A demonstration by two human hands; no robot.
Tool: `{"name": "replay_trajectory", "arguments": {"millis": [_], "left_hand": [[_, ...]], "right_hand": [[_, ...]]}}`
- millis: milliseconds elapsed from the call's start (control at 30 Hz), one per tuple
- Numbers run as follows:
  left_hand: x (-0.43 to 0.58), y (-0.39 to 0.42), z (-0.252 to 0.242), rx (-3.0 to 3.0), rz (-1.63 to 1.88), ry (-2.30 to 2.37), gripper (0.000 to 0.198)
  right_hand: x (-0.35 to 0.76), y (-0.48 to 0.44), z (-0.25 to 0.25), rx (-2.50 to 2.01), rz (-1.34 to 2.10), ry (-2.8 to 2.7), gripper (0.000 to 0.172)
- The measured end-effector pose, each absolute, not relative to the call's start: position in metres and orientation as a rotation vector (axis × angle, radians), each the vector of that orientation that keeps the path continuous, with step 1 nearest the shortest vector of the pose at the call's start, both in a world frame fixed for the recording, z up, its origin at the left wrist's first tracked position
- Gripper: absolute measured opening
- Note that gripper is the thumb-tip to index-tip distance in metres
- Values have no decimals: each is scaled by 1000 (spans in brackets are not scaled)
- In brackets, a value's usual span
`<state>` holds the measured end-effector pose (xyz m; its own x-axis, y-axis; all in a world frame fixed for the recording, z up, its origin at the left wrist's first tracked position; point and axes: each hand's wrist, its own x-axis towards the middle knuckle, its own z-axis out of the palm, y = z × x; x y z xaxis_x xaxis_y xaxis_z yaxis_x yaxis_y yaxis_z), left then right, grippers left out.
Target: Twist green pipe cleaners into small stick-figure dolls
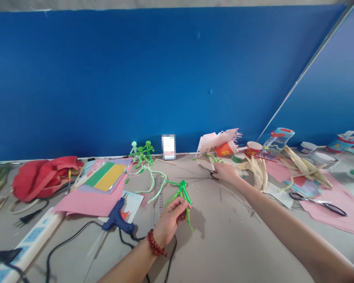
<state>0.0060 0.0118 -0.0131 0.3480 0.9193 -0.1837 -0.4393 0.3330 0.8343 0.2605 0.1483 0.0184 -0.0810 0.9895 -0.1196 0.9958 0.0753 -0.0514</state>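
Note:
My left hand [174, 216], with a red bead bracelet [156, 243] at the wrist, pinches a green pipe-cleaner figure [183, 188] upright above the grey table. The figure has a round head and long dangling limbs. Farther out, my right hand [224, 172] is closed on the handles of small scissors [207, 169], their blades pointing left. Several finished-looking green figures [141, 153] stand near the blue wall. Pale green pipe cleaners [153, 181] lie beside a clear ruler [158, 200].
On the left are a blue glue gun [118, 218], pink sheets [88, 200], a red bag [47, 179] and a white power strip [29, 239]. Black cables cross the front. Paper cups [227, 148], dried husks [258, 173] and black-handled scissors [318, 202] lie right.

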Motion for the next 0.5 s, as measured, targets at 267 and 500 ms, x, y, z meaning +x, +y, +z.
{"name": "replay_trajectory", "arguments": {"millis": [267,500], "left_hand": [[5,12,-11,820,1051,690,28],[4,14,-8,862,1073,676,26]], "right_hand": [[256,157,31,2008,-437,2320,16],[192,112,11,1967,-624,2617,36]]}}
